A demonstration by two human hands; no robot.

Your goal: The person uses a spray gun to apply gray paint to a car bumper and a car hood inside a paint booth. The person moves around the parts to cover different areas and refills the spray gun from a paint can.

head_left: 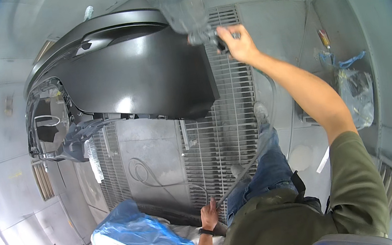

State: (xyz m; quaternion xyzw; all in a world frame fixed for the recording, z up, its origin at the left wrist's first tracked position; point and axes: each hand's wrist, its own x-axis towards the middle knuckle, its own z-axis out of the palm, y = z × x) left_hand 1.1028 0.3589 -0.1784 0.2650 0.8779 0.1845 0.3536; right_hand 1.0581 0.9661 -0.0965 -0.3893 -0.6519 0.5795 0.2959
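Observation:
My right hand [242,46] is wrapped round the handle of a spray gun [201,37], held out at arm's length. A large translucent cup [181,5] sits on the gun, slightly blurred. Just left of the gun is a glossy black car bumper [131,76], propped up on a stand whose parts are mostly hidden. From the gun a grey air hose [253,161] runs down past my legs. Low in the view, my left hand [209,214], with a dark band at its wrist, is closed round the hose near my hip.
Metal floor grating [208,162] runs beneath my feet, with loose hose loops [149,178] lying left of it. Blue plastic sheeting [145,240] covers something at the lower left. At the right wall hangs a clear plastic bag [357,95]. Grey booth walls surround the area.

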